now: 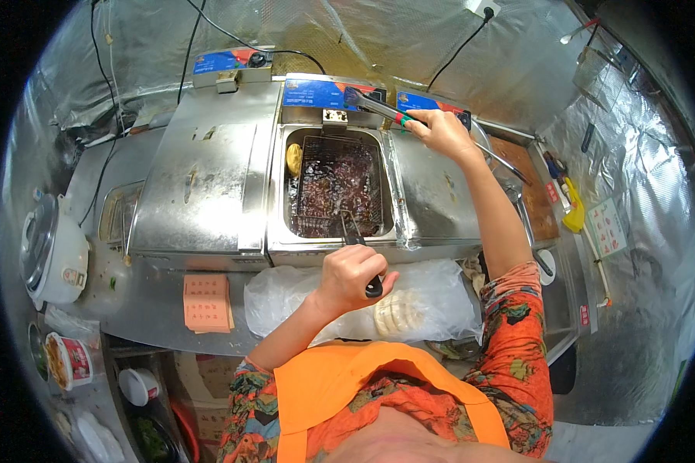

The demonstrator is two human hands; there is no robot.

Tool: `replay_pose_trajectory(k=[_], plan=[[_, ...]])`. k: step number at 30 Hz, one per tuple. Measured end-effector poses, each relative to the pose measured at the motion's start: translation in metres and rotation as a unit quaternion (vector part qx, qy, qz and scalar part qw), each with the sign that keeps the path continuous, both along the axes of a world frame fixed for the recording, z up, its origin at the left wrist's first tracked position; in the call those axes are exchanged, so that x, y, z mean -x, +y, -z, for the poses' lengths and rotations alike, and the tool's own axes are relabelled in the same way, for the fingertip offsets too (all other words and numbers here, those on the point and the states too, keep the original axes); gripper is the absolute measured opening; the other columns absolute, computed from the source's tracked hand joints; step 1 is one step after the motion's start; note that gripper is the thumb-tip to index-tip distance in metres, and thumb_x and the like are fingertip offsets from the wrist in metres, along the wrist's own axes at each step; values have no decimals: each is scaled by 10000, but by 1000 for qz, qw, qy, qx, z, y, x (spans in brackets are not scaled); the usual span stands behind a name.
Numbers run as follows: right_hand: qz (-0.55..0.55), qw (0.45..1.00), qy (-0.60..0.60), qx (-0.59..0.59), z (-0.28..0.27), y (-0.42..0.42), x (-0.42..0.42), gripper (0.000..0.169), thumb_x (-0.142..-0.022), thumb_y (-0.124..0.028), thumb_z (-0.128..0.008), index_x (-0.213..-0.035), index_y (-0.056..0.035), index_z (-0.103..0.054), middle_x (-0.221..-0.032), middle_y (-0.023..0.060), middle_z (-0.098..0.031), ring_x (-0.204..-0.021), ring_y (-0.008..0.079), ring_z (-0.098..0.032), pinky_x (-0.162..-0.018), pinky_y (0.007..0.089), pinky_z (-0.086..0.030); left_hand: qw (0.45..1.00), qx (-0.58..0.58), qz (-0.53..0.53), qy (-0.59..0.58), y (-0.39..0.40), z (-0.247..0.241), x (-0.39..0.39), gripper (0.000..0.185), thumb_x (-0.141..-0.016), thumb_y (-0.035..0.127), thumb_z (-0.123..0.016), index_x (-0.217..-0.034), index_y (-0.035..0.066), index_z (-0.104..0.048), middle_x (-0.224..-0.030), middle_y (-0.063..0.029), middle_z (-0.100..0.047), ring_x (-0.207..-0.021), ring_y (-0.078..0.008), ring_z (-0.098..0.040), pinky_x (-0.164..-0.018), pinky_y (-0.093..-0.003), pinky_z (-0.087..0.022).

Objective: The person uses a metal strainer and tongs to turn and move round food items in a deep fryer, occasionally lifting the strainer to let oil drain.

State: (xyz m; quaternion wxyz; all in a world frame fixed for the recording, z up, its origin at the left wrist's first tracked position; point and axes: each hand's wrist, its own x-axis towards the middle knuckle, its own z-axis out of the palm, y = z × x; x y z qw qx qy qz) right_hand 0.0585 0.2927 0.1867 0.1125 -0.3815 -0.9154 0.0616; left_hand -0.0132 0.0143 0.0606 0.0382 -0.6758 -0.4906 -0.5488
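Observation:
My left hand [356, 275] is closed around the black handle of a wire fry basket [340, 185], which sits in the dark, bubbling oil of the middle deep fryer [275, 226]. A round golden piece of food [293, 160] floats beside the basket at the vat's upper left. Above the right fryer, my right hand [440, 130] grips metal tongs [382, 109] with red and green bands; their tips are over the blue control panel [313, 92]. What lies inside the basket is hard to make out under the bubbles.
Metal lids [208, 173] cover the fryers on both sides. In front lie a plastic bag [307, 289] with pale rounds of food and a stack of pink paper slips [205, 301]. A white rice cooker [58, 254] stands left; a brown board [521, 185] and yellow-handled tool [573, 208] are right.

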Motion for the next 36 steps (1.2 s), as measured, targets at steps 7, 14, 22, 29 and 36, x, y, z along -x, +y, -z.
replay_pose_trajectory(k=[7,14,22,29,36], plan=[[-19,999,-51,-1,-8,6,13,394,-896,-482,-609,-1183,-229,-707,-1032,137,-719,-1006,343,-664,-853,457,-513,1000,9,0,7,1,0,-3,249,-669,98,-808,-669,86,-559,-622,-48,-580,-566,-241,-586,-503,-337,-456],[-27,985,-166,-44,-44,-11,56,389,-898,-486,-620,-1019,-138,-746,-1040,120,-722,-1054,321,-659,-889,444,-505,1000,7,-4,5,-1,0,0,240,-668,90,-808,-684,84,-569,-630,-45,-594,-568,-239,-592,-507,-334,-466],[9,971,-238,-38,-59,-16,85,360,-911,-466,-616,-1051,-163,-750,-923,102,-730,-953,298,-685,-805,423,-527,1000,0,5,-4,-2,-3,2,231,-669,92,-794,-674,86,-563,-613,-43,-574,-546,-237,-574,-495,-332,-447],[-37,969,-227,-94,-54,-20,98,412,-884,-438,-654,-1038,-65,-735,-1018,160,-723,-999,324,-687,-841,436,-537,1000,-1,3,-6,-2,0,3,240,-670,94,-793,-651,86,-554,-606,-49,-564,-545,-237,-569,-492,-332,-439],[-31,986,-144,-84,-41,-3,58,337,-913,-456,-596,-1097,-211,-737,-1031,95,-728,-996,326,-678,-840,442,-533,1000,-1,13,-5,-1,-2,4,235,-679,98,-794,-669,84,-560,-616,-50,-570,-553,-238,-574,-492,-331,-441]])
